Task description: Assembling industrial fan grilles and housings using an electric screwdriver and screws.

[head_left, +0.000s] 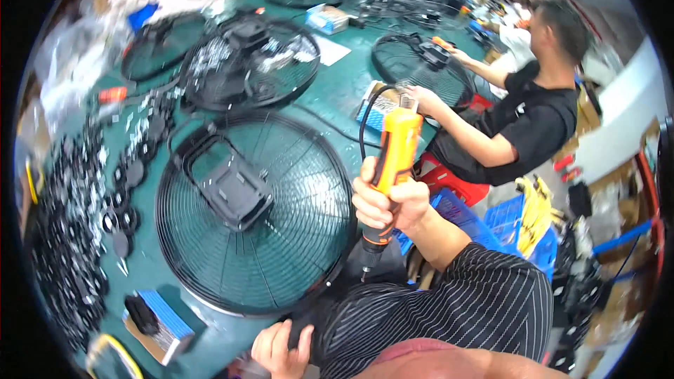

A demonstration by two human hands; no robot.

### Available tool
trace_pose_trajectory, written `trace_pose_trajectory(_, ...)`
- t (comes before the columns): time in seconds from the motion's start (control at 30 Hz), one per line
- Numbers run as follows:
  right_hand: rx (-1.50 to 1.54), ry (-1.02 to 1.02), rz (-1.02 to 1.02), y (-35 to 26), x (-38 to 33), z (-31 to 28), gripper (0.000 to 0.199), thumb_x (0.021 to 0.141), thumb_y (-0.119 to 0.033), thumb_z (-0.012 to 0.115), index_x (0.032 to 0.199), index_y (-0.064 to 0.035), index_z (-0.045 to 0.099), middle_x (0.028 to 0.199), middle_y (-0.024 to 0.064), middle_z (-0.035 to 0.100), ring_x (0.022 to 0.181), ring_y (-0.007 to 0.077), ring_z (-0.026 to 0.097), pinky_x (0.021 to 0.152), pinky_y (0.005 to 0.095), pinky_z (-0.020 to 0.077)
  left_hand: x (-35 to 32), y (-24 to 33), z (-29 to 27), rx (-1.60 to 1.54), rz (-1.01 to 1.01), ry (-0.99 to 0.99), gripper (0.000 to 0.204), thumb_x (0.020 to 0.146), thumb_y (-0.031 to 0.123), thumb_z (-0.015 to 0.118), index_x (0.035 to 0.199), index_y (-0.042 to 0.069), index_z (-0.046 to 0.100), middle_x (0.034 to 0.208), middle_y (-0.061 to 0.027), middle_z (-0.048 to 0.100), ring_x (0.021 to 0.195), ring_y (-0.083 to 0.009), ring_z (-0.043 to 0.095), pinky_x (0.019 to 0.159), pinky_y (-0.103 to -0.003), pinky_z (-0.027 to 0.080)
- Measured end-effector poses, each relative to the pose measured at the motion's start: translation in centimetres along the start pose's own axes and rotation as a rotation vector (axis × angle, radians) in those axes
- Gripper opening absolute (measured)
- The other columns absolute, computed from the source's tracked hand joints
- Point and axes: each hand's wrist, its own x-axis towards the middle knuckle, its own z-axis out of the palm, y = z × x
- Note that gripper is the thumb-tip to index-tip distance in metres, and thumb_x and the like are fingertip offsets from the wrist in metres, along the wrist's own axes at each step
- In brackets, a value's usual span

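My right hand (394,200) is wrapped around a yellow and black electric screwdriver (399,142). It is raised just right of the nearest fan, its black end and bit pointing down toward my lap and its cord looping from the top. My left hand (283,351) is low at the table's near edge, its fingers curled by a dark piece that I cannot make out. Before me lies a large round black fan guard (302,189), with a square black motor housing (239,193) and a bracket (193,147) on it. Neither hand touches the guard's middle.
Many black round parts (70,238) are heaped along the left. A blue and white box (160,323) stands near left. More fan guards (253,56) lie farther back. At right a person in black (530,112) works at another fan, with blue crates (505,221) nearby.
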Motion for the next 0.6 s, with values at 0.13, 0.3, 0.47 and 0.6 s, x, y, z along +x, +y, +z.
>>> trace_pose_trajectory(0.13,-0.134,0.282,-0.076,-1.3,-2.7,-2.1,0.035,0.088,-0.016,0.067,0.119,-0.0037,0.055,0.087,0.0100,0.059,0.069,0.0186,0.060,0.063,0.0320,0.0500,5.0,-2.0,-2.5,0.247,0.104,-0.044,0.094,0.066,0.052,0.085,0.138,0.006,0.046,0.141,-0.0276,0.042,0.126,-0.0470,0.045,0.098,-0.059,0.041)
trace_pose_trajectory(0.3,-0.607,0.737,0.035,-1.6,-4.5,-3.4,0.030,0.085,-0.014,0.075,0.107,-0.0044,0.058,0.087,0.0057,0.065,0.071,0.0144,0.066,0.059,0.0277,0.0522,6.0,-7.9,-2.8,0.510,0.201,-0.211,0.066,0.089,0.056,0.055,0.130,0.005,0.053,0.143,-0.0306,0.044,0.132,-0.0528,0.040,0.102,-0.062,0.039)
trace_pose_trajectory(0.47,-0.666,0.631,0.212,-0.9,-5.4,-4.1,0.029,0.085,-0.022,0.077,0.101,-0.0058,0.060,0.083,0.0018,0.064,0.068,0.0112,0.066,0.057,0.0257,0.0517,4.0,-17.3,-2.0,0.714,0.362,-0.225,0.035,0.099,0.036,0.040,0.114,0.013,0.062,0.135,-0.0242,0.057,0.126,-0.0484,0.050,0.099,-0.063,0.041)
trace_pose_trajectory(0.6,-0.659,0.594,0.230,0.2,-4.8,-3.9,0.026,0.085,-0.015,0.076,0.102,-0.0043,0.058,0.081,0.0034,0.063,0.064,0.0133,0.066,0.057,0.0270,0.0522,3.1,-21.1,-2.3,0.690,0.423,-0.253,0.029,0.093,0.033,0.050,0.115,0.018,0.062,0.132,-0.0189,0.059,0.121,-0.0426,0.056,0.097,-0.066,0.041)
